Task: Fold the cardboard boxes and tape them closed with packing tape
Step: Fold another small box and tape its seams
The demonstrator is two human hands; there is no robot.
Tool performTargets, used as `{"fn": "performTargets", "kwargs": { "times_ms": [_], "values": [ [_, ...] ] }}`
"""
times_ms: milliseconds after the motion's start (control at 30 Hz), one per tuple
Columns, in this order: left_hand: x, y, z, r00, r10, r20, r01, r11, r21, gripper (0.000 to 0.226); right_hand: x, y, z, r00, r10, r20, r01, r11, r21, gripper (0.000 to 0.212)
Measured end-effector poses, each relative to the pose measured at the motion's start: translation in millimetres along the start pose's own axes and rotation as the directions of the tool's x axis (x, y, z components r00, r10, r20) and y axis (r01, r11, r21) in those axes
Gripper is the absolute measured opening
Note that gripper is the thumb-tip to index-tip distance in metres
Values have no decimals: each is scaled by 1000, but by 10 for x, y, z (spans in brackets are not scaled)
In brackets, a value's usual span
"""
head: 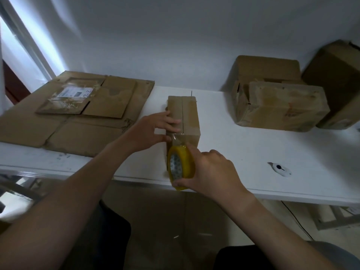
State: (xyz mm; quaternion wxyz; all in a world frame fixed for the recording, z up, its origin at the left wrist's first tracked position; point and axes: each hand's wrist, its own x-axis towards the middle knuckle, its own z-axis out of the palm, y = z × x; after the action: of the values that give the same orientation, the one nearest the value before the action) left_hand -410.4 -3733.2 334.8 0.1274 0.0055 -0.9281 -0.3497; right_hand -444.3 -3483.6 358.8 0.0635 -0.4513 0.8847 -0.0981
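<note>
On the left of the white table (253,149) lies a large flattened cardboard sheet (78,133), with a smaller flattened box (85,98) bearing a shipping label (75,92) on top of it. This looks like stock waiting to be folded, kept out of the working space.

The left hand (153,131) grips the small box (191,117), which stands mid-table near the front edge. Its fingers curl over the left top flap and its thumb sits at the near corner. That hold probably keeps the flaps flat and steadies the box against the pull of the tape. The top flaps meet at a centre seam that is still bare along most of its length.

A clear tape strip (176,139) runs from the near top edge of the box down to the yellow packing tape roll (187,164). The right hand (212,172) clamps the roll just in front of the box's near face, thumb beneath and fingers over it. Holding the roll low likely keeps the strip taut so it anchors on the front face before running along the seam.

Further right lies a small white cutter (279,168), within reach for severing the tape.

At the back right sit three assembled boxes: a front one (280,106), one behind it (266,67) and one at the far right (339,78). All the upright boxes have their flaps folded shut, so I cannot tell whether anything is inside them.
</note>
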Motion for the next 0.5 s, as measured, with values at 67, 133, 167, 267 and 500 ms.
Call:
{"fn": "performTargets", "kwargs": {
  "times_ms": [67,133,167,267,500],
  "values": [
    [2,-43,-12,998,26,-56,-21,996,85,39,32,-29,-3,1000,-8,17,8,1000,-12,101],
    [7,-99,-25,992,56,-112,-41,991,131,36,60,-50,13,999,-43,-4,43,999,-13,93],
    [10,-113,-27,990,61,-129,-44,990,135,35,75,-56,26,997,-63,-37,63,998,-8,87],
    [18,-105,-26,986,55,-156,-34,990,138,34,171,-9,63,979,-119,-164,115,993,-29,61],
    [-51,23,68,980,-124,-156,137,988,77,32,690,330,10,903,-196,-382,263,956,131,26]
  ]
}}
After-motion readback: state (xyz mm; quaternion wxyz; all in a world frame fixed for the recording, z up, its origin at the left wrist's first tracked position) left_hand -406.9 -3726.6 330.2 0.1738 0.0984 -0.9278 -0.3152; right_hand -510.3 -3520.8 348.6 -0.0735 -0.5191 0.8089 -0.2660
